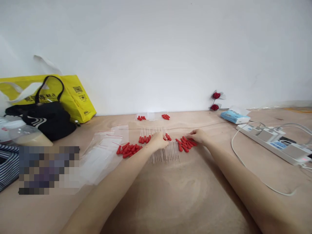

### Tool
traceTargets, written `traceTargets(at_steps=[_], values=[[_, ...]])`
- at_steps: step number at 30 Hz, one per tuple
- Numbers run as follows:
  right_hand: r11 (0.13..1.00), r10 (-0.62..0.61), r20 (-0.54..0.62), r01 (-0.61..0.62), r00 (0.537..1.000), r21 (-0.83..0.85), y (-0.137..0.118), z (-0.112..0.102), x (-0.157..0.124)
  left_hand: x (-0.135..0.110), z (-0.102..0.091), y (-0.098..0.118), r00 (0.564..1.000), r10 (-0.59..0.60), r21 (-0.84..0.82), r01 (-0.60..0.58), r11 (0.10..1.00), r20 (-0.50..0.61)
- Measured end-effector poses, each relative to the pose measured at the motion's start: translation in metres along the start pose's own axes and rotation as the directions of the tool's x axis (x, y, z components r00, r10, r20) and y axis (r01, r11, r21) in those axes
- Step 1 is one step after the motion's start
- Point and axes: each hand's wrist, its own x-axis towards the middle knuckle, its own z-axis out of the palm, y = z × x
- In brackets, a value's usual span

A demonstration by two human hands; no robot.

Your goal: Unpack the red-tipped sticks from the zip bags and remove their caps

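Note:
My left hand [159, 141] is over the middle of a row of thin clear glass droppers, its fingers closed close to the red bulb ends; whatever they pinch is hidden. Several droppers with red rubber bulbs [144, 139] lie side by side just left of that hand. In front of it are glass tubes [168, 152] without bulbs. My right hand [199, 136] reaches to the edge of a loose pile of red rubber bulbs [184, 143], fingers stretched out and slightly apart over it. Another pile of red bulbs [128, 150] lies beside my left forearm.
Clear zip bags [102, 152] are spread out on the left. Two filled bags with red bulbs [165, 117] lie by the wall. A yellow bag [84, 100] and black bag [55, 118] stand at left. A tissue pack [234, 116] and power strip [270, 143] with cables are at right.

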Motion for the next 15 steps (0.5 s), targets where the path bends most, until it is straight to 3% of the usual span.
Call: traceTargets(at_steps=[5,11,14,15], values=[[1.000,-0.018,0.008,0.019,1.000,-0.013,0.000,0.003,0.000,0.005,0.009,0.000,0.999,0.002,0.072,0.002,0.997,-0.045],[0.998,-0.011,-0.032,0.009,0.999,-0.057,0.001,0.003,-0.002,-0.007,0.009,-0.001,0.983,0.117,0.117,-0.100,0.988,-0.141],[0.994,-0.025,-0.068,0.018,0.997,-0.105,-0.003,0.000,-0.007,-0.032,0.006,-0.013,0.942,0.279,0.142,-0.255,0.956,-0.187],[0.992,-0.035,-0.079,0.025,0.996,-0.123,-0.006,-0.001,-0.010,-0.043,0.005,-0.020,0.886,0.411,0.166,-0.382,0.909,-0.214]])
